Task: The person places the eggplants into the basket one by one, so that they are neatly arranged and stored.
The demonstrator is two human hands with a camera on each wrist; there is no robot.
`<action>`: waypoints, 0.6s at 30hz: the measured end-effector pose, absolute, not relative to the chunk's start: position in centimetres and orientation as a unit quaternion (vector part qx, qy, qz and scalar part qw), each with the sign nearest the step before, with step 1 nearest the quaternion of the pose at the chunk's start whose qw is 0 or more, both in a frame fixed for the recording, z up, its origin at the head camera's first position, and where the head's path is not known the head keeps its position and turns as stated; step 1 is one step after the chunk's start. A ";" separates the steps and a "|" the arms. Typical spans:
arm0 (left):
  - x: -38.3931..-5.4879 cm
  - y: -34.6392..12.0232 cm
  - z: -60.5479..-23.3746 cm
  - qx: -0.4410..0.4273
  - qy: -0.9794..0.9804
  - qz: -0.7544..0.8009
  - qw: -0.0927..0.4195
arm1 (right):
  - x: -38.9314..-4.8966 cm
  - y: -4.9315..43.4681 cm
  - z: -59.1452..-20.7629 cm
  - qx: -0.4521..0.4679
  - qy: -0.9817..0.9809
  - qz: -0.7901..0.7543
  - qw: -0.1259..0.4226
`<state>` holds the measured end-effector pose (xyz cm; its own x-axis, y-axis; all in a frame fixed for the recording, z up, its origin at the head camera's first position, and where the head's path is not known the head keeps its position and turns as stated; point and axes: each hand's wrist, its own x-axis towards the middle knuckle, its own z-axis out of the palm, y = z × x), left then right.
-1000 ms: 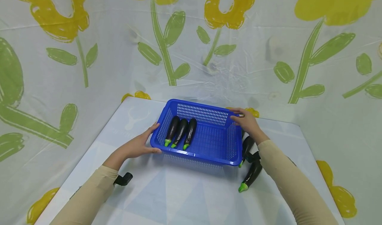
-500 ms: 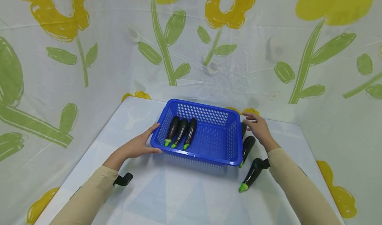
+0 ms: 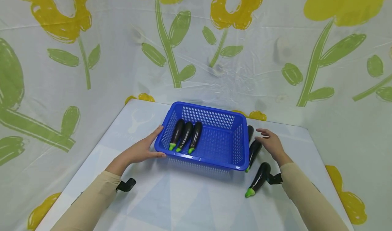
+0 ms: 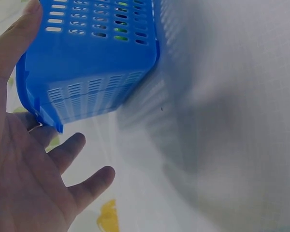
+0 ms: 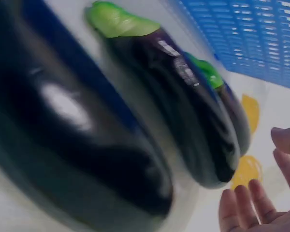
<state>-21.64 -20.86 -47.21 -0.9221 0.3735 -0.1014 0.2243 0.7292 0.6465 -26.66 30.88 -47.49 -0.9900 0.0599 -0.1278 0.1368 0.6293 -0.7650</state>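
A blue plastic basket with slotted walls stands on the table, three eggplants lying side by side in its left half. At the basket's left end my left hand touches the rim, thumb at the front corner and fingers spread; the left wrist view shows them fairly straight. To the right of the basket lie three more eggplants: the far one partly hidden by the basket, a middle one, and the nearest. My right hand, fingers loosely bent, holds nothing and hovers beside the middle eggplant.
The white table has pale blue triangles. A flower-printed sheet hangs behind it and at both sides. A black wrist mount on my right arm is beside the nearest eggplant.
My right hand has left the basket's far right corner and moved right and nearer, over toward the loose eggplants, uncovering more of them. My left hand and the basket have stayed put.
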 end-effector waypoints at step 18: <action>-21.6 -20.8 -47.3 0.163 0.927 0.320 0.111 | -25.4 31.7 -49.4 0.088 0.886 -0.442 0.110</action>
